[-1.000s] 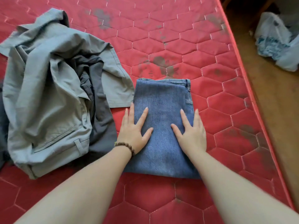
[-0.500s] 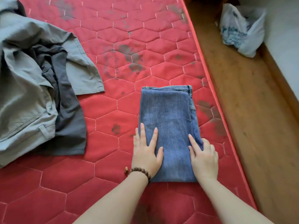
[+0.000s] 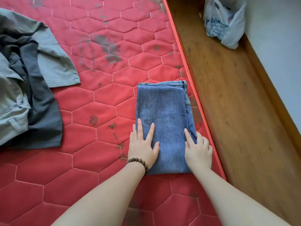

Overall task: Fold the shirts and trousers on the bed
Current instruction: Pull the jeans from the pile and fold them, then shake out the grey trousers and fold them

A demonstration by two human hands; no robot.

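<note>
Folded blue jeans (image 3: 164,111) lie as a neat rectangle on the red quilted mattress (image 3: 104,98), close to its right edge. My left hand (image 3: 142,145), with a bead bracelet at the wrist, lies flat with straight fingers on the jeans' near left edge. My right hand (image 3: 197,148) rests flat on their near right edge, fingers partly over the side of the fold. A loose heap of grey trousers and shirt (image 3: 14,88) with a dark grey garment (image 3: 40,108) lies at the left, apart from both hands.
The mattress edge (image 3: 192,75) runs diagonally just right of the jeans. Beyond it is a wooden floor (image 3: 228,98) with a white plastic bag (image 3: 226,23) against the wall at the top right. Dark stains mark the mattress.
Both hands have slid the folded jeans to the right, away from the grey heap and up to the mattress edge. The hands now sit nearer the jeans' sides.
</note>
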